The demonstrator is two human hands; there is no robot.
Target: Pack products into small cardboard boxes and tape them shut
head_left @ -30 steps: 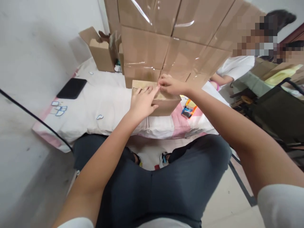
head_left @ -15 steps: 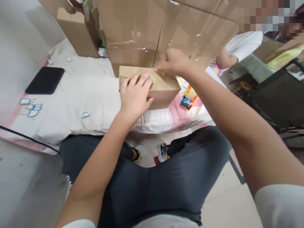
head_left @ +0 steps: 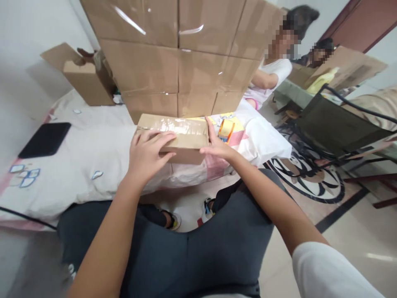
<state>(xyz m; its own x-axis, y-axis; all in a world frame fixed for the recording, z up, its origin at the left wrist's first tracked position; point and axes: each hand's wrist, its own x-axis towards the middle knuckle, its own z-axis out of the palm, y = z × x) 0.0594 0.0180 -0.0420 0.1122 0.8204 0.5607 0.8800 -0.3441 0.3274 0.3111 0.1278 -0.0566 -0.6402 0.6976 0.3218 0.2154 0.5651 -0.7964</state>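
A small cardboard box (head_left: 189, 140) lies on the cloth-covered surface, with shiny clear tape along its top. My left hand (head_left: 145, 153) grips its left end, fingers across the top and thumb at the front face. At the right end, my right hand (head_left: 217, 142) holds the box with its fingers along the side and its thumb at the front corner. Just right of that hand stands a tape dispenser (head_left: 227, 129) with orange edges and a yellowish roll. The box's left end is partly hidden by my fingers.
A tall stack of taped cartons (head_left: 149, 68) rises right behind the box. Left are an open carton (head_left: 88, 85) and a black tablet-like slab (head_left: 45, 140). A person in a white top (head_left: 274, 76) sits beyond the stack; a dark chair (head_left: 335, 114) stands to the right.
My right hand has come down from the box's back top edge to its right end. My left hand has shifted to the left end. The camera view has tilted up and turned right.
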